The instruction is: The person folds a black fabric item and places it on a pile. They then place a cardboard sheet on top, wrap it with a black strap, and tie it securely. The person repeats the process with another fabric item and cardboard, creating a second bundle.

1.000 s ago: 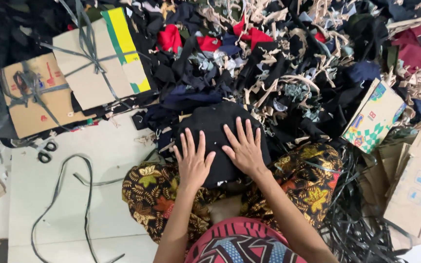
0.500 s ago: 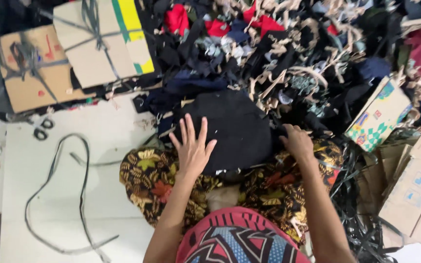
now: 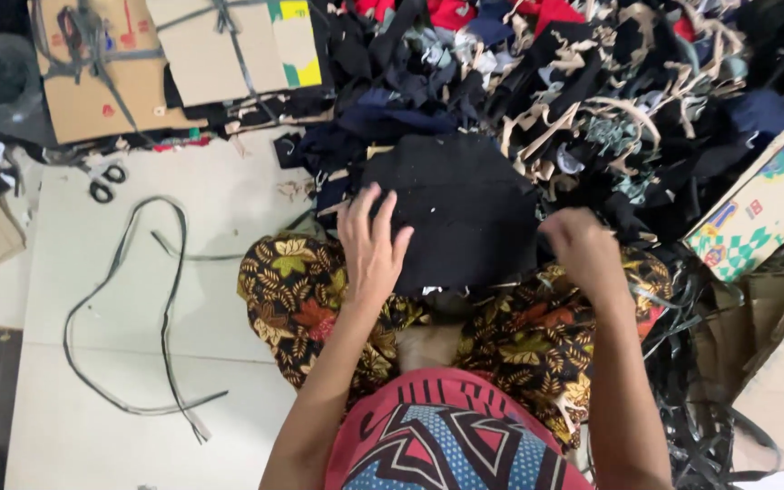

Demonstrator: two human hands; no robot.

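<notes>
My left hand (image 3: 372,243) lies open, fingers spread flat on the near-left edge of the black fabric piece (image 3: 460,210). My right hand (image 3: 587,249) curls at its near-right corner, blurred; whether it pinches cloth I cannot tell. The piece rests on my lap, over the floral-print skirt (image 3: 306,295). I judge even palm pressure would keep its soft, matte weave flat. Beyond my fingers lies a tangled heap of fabric scraps (image 3: 592,82); far left, scissors (image 3: 102,181) and limp dark strips (image 3: 161,299).

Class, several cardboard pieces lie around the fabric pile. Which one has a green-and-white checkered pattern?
The cardboard box at the right, beside the scrap pile. The tied cardboard bundles at top left are mostly plain brown or beige, one with a yellow-green corner.
</notes>
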